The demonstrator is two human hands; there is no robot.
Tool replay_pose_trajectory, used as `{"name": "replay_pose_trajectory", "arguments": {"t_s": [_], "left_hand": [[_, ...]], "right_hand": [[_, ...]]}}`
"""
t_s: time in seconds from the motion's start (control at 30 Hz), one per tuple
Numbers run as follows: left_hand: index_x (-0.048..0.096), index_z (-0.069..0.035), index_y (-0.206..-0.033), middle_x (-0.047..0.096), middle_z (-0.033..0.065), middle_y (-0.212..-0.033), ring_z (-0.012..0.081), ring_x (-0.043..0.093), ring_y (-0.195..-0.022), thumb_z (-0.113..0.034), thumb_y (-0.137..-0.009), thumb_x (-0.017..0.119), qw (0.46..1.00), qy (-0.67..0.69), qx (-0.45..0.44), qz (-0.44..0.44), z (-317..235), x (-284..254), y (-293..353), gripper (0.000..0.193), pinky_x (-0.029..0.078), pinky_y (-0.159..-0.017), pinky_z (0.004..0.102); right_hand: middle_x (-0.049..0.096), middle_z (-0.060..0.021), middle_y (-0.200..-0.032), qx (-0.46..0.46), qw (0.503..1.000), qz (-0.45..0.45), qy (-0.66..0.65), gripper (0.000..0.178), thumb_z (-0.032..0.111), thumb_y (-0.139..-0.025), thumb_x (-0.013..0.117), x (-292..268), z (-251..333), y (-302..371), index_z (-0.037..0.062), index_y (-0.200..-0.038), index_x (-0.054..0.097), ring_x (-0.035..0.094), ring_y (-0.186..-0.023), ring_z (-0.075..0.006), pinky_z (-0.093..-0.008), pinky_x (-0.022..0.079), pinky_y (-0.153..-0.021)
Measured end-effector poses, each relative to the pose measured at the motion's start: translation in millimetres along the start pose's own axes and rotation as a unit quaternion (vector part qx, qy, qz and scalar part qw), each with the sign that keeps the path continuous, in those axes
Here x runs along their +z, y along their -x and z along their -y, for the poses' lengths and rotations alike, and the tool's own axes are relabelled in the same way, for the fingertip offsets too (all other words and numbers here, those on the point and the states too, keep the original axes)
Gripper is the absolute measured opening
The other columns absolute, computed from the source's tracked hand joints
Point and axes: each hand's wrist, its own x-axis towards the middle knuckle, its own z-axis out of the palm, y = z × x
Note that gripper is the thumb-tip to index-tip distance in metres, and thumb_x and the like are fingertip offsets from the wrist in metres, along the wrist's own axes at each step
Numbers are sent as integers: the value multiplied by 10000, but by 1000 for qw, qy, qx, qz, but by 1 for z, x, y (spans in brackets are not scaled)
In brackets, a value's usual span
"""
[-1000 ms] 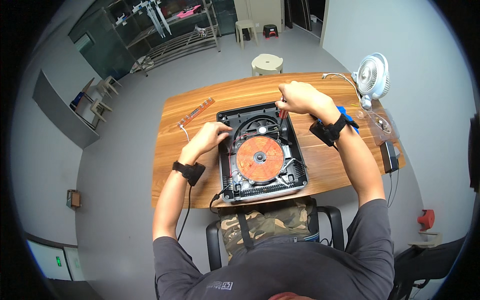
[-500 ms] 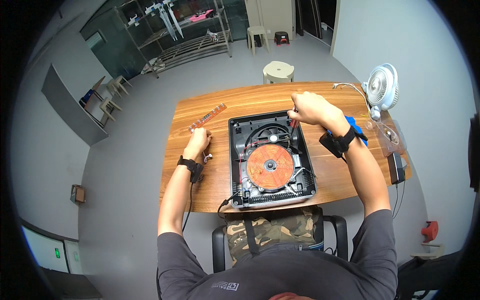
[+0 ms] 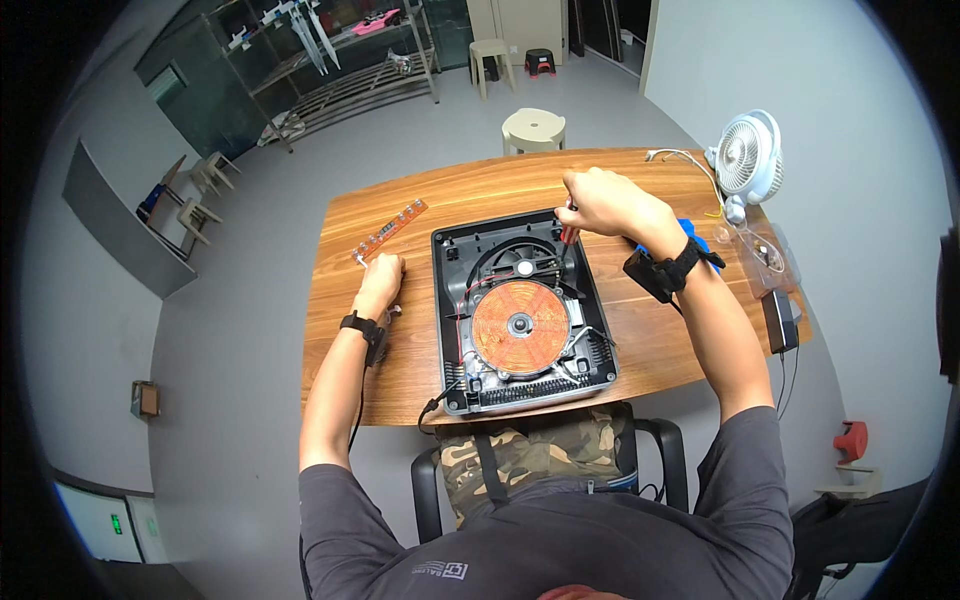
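An opened induction cooker point(image 3: 523, 314) lies on the wooden table point(image 3: 460, 200), black casing up, with a round copper coil point(image 3: 520, 327) in the middle and a fan housing behind it. My right hand point(image 3: 600, 203) grips a red-handled screwdriver point(image 3: 567, 240), its tip down at the cooker's far right corner. My left hand point(image 3: 381, 281) rests on the table left of the cooker, fingers curled; what lies under it is hidden. A long orange circuit strip point(image 3: 391, 228) lies just beyond that hand.
A white desk fan point(image 3: 748, 158) stands at the table's right end, near a clear plastic box point(image 3: 760, 255), a blue object point(image 3: 697, 243) and a black device point(image 3: 779, 320). A beige stool point(image 3: 533, 129) stands behind the table. Metal racks line the far wall.
My left hand has left the cooker and moved left onto the table beside the circuit strip. My right hand stays at the far right corner with the screwdriver.
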Motion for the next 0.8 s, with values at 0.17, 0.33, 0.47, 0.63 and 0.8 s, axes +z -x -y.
{"name": "replay_pose_trajectory", "arguments": {"t_s": [0.17,0.33,0.47,0.63,0.8], "left_hand": [[698,25,-798,685,296,-848,442,704,-844,-58,-883,557,998,-57,17,-25,-5,-2,1,185,572,-722,502],[720,5,-835,707,260,-856,419,707,-847,-73,-849,630,999,-50,4,-17,-12,-12,7,120,572,-756,482],[720,9,-891,717,232,-837,385,715,-834,-71,-826,687,999,39,-17,3,-27,-37,13,108,567,-762,452],[705,43,-916,734,197,-841,289,735,-791,-39,-821,726,990,141,7,11,-57,-60,22,127,576,-744,381],[722,25,-976,744,157,-855,218,733,-811,-62,-843,768,977,210,43,13,-93,-75,36,166,580,-758,337]], "right_hand": [[696,-269,-797,-16,1000,-10,11,361,317,-869,652,4,-4,-3,-44,-855,650,697,-804,-442,-504,564,-760],[697,-265,-798,-23,999,-17,14,371,324,-877,658,7,-6,-2,-46,-887,628,695,-796,-443,-505,562,-753],[700,-261,-804,-26,999,-15,14,375,328,-876,669,8,-6,-1,-44,-891,631,697,-801,-439,-504,563,-755],[699,-259,-804,-29,999,-17,2,381,341,-869,692,9,-4,2,-37,-863,637,692,-809,-442,-504,559,-751],[689,-260,-780,-45,999,-25,15,383,348,-864,708,7,0,6,-25,-803,645,686,-796,-443,-506,553,-743]]}}
